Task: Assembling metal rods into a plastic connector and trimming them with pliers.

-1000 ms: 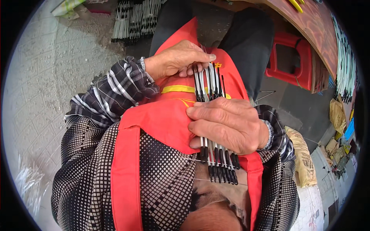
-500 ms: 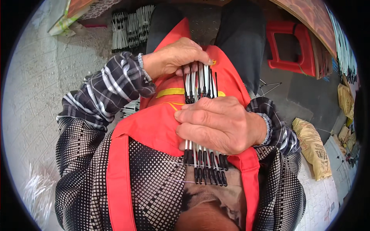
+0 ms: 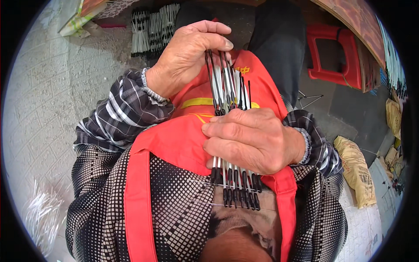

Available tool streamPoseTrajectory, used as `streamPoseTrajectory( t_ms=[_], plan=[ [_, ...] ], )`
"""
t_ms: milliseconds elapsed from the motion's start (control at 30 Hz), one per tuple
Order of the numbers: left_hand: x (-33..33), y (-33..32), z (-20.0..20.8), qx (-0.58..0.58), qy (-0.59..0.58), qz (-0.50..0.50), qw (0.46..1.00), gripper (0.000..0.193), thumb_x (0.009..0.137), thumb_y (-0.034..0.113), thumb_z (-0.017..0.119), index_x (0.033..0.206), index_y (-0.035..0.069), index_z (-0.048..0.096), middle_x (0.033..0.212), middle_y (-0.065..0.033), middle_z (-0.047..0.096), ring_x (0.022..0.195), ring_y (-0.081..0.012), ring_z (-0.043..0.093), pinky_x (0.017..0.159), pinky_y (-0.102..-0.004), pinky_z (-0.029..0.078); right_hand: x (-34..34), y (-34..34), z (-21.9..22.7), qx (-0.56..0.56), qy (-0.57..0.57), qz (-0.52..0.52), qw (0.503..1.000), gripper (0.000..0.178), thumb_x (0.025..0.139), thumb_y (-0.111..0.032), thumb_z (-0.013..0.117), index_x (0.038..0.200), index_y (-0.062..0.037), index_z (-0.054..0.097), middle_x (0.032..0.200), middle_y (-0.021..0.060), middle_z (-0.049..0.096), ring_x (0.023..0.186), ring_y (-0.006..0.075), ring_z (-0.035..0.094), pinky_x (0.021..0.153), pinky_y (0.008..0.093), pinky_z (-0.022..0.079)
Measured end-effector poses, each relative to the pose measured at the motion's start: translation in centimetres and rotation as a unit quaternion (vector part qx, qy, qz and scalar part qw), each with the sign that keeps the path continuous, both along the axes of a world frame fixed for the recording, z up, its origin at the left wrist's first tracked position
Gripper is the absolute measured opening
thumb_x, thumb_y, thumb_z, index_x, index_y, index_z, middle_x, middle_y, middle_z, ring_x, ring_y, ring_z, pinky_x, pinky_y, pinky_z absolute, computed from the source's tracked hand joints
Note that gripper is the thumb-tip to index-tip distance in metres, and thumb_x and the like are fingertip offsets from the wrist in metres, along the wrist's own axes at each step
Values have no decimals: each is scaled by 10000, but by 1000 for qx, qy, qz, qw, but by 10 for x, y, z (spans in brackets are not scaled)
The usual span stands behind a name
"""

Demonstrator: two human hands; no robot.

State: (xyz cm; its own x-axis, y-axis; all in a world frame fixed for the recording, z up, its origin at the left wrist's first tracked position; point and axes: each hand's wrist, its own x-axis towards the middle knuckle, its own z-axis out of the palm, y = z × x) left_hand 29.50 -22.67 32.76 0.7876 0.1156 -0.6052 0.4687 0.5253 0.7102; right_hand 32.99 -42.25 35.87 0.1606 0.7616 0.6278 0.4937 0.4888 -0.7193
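A row of thin white rods with black tips and joints (image 3: 227,94) lies lengthwise over my lap. My right hand (image 3: 255,142) is wrapped round the middle of the bundle and hides part of it. At the rods' far end my left hand (image 3: 185,52) is curled round several slim black upper ends. Its thumb and a finger show at the tips; the other fingers are partly hidden. Below my right hand, the black near ends (image 3: 235,194) hang in two staggered rows. Two thin metal wires (image 3: 203,204) run across these ends and stick out to the left.
A red apron (image 3: 170,144) covers my lap. Bundles of similar rods (image 3: 155,30) stand at the far left. To the far right is a red plastic stool (image 3: 334,76). A yellowish sack (image 3: 355,174) lies at right, and loose white strips (image 3: 43,218) at lower left.
My left hand has moved slightly away and to the left, and its grip has loosened at the top. More black upper ends now show. The right hand keeps its hold.
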Motion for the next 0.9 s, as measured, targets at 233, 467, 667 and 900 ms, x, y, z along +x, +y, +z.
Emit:
streamPoseTrajectory(
  t_ms=[233,467,667,900],
  plan=[
    [-1,-13,2,-57,-12,114,992,360,843,-37,603,1189,-2,509,910,-102,644,879,-242,656,796,-348,559,2,3,3,-8,-6,-2,1000,264,666,-92,744,858,60,645,852,183,656,689,249,677,572,292,564],
    [-6,-20,8,-233,27,146,961,301,899,22,582,1188,-2,501,914,-97,625,946,-282,665,788,-393,576,2,4,3,-22,-3,-1,1000,267,660,-89,736,849,72,639,835,185,657,679,251,675,585,296,568],
    [-24,-21,5,-282,17,46,958,224,966,157,540,1127,2,524,884,-66,606,834,-217,659,750,-382,581,2,3,7,-40,-19,3,999,257,693,-107,703,886,53,646,881,180,654,714,247,668,577,295,553],
    [-28,-20,2,-282,38,57,957,230,994,209,502,1097,6,530,855,-48,589,717,-156,612,722,-369,584,10,0,23,-133,-49,56,988,268,743,-103,648,978,21,609,945,132,598,784,242,598,527,309,495]
  ],
)
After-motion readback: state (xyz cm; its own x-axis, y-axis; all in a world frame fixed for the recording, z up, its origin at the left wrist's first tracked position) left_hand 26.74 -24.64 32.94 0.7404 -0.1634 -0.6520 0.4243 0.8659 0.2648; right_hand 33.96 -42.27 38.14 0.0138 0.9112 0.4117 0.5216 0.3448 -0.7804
